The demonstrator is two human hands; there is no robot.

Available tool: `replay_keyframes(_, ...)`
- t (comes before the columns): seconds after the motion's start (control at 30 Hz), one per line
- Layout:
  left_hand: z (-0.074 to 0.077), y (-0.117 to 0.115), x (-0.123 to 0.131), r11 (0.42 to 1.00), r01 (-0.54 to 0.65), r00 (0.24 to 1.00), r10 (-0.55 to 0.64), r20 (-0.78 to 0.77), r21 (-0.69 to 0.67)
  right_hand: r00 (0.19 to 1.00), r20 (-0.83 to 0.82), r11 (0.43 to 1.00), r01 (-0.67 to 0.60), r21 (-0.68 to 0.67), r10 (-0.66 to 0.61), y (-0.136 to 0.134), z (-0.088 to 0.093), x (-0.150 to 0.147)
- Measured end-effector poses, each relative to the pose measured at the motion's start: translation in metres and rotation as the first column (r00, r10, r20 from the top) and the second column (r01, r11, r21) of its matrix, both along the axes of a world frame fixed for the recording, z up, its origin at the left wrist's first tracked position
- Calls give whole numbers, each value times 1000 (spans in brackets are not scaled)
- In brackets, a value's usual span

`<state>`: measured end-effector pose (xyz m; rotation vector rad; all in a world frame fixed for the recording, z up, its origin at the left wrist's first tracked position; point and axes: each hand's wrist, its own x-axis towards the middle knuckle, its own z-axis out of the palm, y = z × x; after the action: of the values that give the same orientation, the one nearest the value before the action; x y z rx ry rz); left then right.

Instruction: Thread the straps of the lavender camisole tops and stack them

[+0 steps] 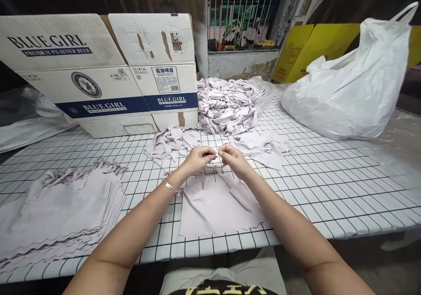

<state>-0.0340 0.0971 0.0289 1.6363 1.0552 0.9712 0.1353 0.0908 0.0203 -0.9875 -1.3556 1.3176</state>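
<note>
Plastic [29, 130] lies crumpled at the left edge, on the table [345, 190] with black lines on its white top. Near it, at the front, is a stack [69, 203] of pale cloth pieces with bunched tops. Behind the stack stands a big white box [105, 78] with a blue stripe and the words BLUE GIRL. It is in the way and hides part of the dark wall. Just in front of its right end lies a small loose bunch [169, 143] of pale cloth.

Next comes the left hand [199, 157], with a shiny bracelet [167, 184] on its wrist. Its thumb and finger press together and pinch a pale bit [216, 154], too small to tell what it is. Below both hands, one wrinkled cloth piece [213, 207] lies in the middle, near the table's front edge. The right hand [233, 157] is just beside the left one, and its thumb and finger pinch at the same spot.

Behind the hands sits a big messy heap [230, 104] of pale cloth, with a barred window [243, 14] farther back. More rumpled cloth [266, 148] lies to the right. At the far right, a fat white bag [342, 93] hides part of something yellow [299, 45].
</note>
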Motion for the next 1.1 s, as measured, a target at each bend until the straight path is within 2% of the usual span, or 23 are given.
replay_keyframes(0.1, -2, -1, 3, 998, -27, 998, 30, 57, -61, 993, -15, 992, 120, 45, -119, 0, -3, -1)
replay_keyframes(0.2, -4, -2, 5, 997, -51, 995, 55, 83, -60, 988, -84, 991, 132, -1, -132, 0, -7, -4)
replay_keyframes(0.37, -14, -3, 13, 992, -117, 993, 116, 22, 50, 981, -124, 989, 151, 4, -149, -2, -14, -13)
replay_keyframes(0.47, -21, -2, 18, 987, -146, 989, 144, 32, 72, 950, -217, 975, 221, -30, -222, -3, -19, -18)
replay_keyframes(0.53, -21, -1, 19, 991, -132, 989, 131, 62, 17, 928, -308, 977, 181, -113, -208, -3, -22, -19)
replay_keyframes(0.6, -18, -1, 20, 993, -110, 989, 114, 96, -49, 930, -346, 986, 71, -154, -121, -2, -23, -16)
replay_keyframes(0.7, -14, -3, 20, 992, -60, 986, 76, 150, -107, 956, -287, 996, 45, -81, -66, -1, -21, -9)
replay_keyframes(0.83, -16, -5, 23, 989, -74, 975, 98, 198, -127, 976, -182, 987, 133, 85, -116, -1, -19, -3)
replay_keyframes(0.9, -18, -5, 25, 990, -105, 978, 120, 173, -95, 974, -186, 987, 146, 70, -130, -3, -20, -4)
replay_keyframes(1.03, -20, -3, 23, 982, -184, 971, 188, 146, -36, 988, -137, 995, 85, 59, -77, 1, -21, -4)
replay_keyframes(1.1, -20, 0, 18, 978, -198, 968, 206, 144, -67, 977, -64, 977, 208, 43, -205, 12, -20, 9)
